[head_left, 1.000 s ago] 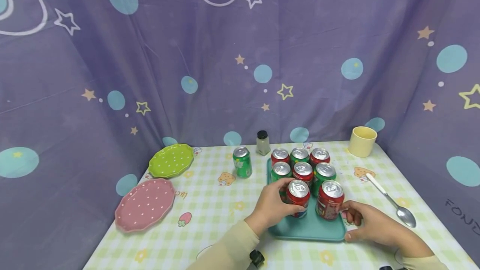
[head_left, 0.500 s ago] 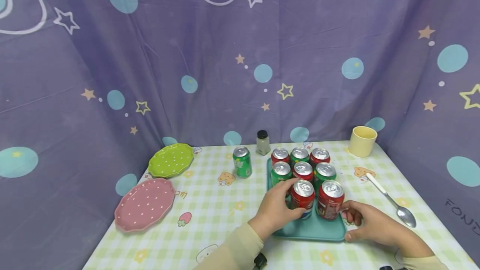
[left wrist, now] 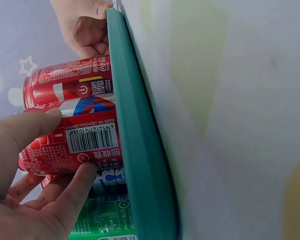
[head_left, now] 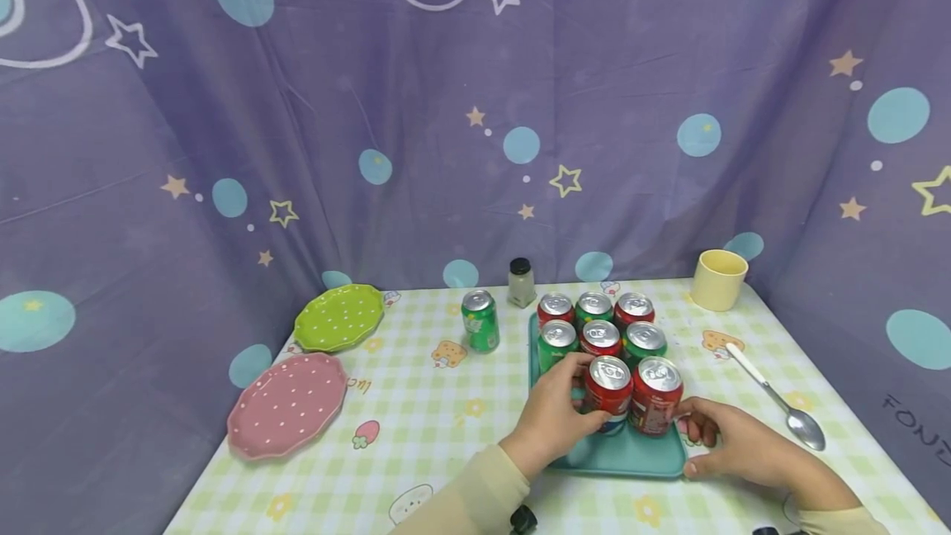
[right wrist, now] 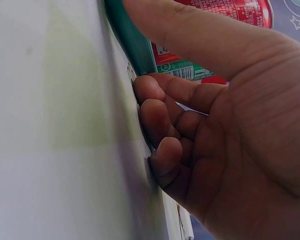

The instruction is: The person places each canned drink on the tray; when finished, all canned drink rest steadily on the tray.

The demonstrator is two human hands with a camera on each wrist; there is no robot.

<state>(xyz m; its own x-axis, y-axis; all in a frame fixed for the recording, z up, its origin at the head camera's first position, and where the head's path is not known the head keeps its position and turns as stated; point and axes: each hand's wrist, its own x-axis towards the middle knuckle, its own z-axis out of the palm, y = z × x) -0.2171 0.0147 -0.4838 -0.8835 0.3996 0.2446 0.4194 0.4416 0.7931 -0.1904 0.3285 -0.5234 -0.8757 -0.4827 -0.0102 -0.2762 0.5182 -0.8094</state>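
My left hand [head_left: 553,415] holds a red Coca-Cola can [head_left: 609,393] upright at the front of a teal tray [head_left: 627,462], thumb on the near side and fingers around its left side. A second red Coca-Cola can [head_left: 655,399] stands right beside it, seemingly touching. In the left wrist view the held can [left wrist: 90,145] shows its barcode. At the tray's front right corner, my right hand [head_left: 731,444] grips the rim between thumb and curled fingers; in the right wrist view the thumb [right wrist: 190,30] partly hides the corner.
Behind stand rows of red and green cans [head_left: 600,337] on the tray. A lone green can [head_left: 481,324] and a black-capped shaker [head_left: 521,283] are left of it. Pink plate [head_left: 288,407], green plate [head_left: 339,318], yellow cup [head_left: 718,281] and spoon [head_left: 780,399] lie around.
My left hand has slid the red can rightward along the tray, closing the gap to the second red can. My right hand stays at the tray corner.
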